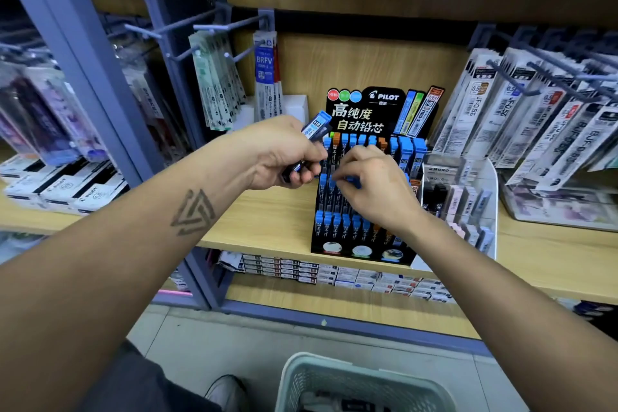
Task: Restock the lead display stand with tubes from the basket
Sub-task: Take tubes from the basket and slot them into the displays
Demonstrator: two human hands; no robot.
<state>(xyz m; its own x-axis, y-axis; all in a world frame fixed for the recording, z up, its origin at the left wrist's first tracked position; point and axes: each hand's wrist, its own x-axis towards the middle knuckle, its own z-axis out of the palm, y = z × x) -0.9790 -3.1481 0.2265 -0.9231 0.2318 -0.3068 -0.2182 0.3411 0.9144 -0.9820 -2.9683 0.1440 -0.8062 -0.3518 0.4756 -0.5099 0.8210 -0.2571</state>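
Currently the spare tubes point(312, 140) sit bunched in the left hand point(284, 154), fingers clamped round them, long axis tilted up and right, blue caps nearest the stand point(364, 177). Stand is just right of that hand, on the shelf point(267, 217). Right hand point(371, 184) is nearer: fingers curled over the middle row, pinching a blue-capped tube point(351, 180) there, I judge. Next tube has to pass left to right. Basket point(361, 385) is on the floor below, well apart.
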